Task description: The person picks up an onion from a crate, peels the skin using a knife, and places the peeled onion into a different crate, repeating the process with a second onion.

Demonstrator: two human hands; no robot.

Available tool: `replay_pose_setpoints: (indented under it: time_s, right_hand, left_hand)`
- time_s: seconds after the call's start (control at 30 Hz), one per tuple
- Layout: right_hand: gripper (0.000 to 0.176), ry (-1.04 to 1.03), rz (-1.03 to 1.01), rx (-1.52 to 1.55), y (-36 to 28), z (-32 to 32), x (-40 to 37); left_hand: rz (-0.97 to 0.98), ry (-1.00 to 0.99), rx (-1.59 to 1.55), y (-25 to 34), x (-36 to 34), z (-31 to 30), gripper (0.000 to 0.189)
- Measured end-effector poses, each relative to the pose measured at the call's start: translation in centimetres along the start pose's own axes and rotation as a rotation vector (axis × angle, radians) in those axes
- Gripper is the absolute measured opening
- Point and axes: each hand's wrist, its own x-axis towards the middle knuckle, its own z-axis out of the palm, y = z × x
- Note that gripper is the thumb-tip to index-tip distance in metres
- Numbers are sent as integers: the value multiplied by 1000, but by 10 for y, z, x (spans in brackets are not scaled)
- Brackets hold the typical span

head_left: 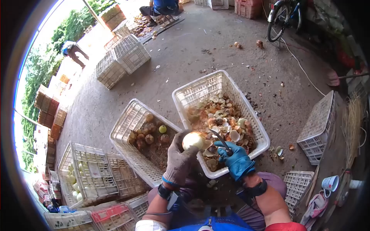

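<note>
Gleaming pale beside loose tan skin (207,144), an onion (192,141) fills the left grip (180,159); the right grip (237,158) clasps a curved knife (222,141).

Just ahead of the person's knees I see two crates, with onions (140,139) in the left crate (129,121) and peels (227,115) in the right crate (200,91). The left hand (180,158) holds one onion (194,141) by the right crate's left edge, with the right hand (237,158) and its knife (222,141) close on the other side. Farther left sits a box (94,169) with more onions in it, and a bike (282,19) stands far ahead on the right.
</note>
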Motion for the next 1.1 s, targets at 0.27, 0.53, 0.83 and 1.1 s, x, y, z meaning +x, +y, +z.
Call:
replay_pose_setpoints:
  time_s: [0.27, 0.53, 0.83, 1.1]
  right_hand:
    - [50, 245, -475, -479, -16, 19, -7]
    - [59, 289, -536, -615, -25, 24, -12]
    - [55, 273, -485, -560, -13, 24, -5]
    - [58, 274, -491, -672, -17, 22, -7]
  left_hand:
    - [-194, -41, -724, -17, -1, 1, 54]
    - [-105, -63, -684, -29, 4, 2, 60]
    - [-63, -21, -563, -15, 4, 3, 60]
    - [-128, 97, -378, -6, 3, 9, 55]
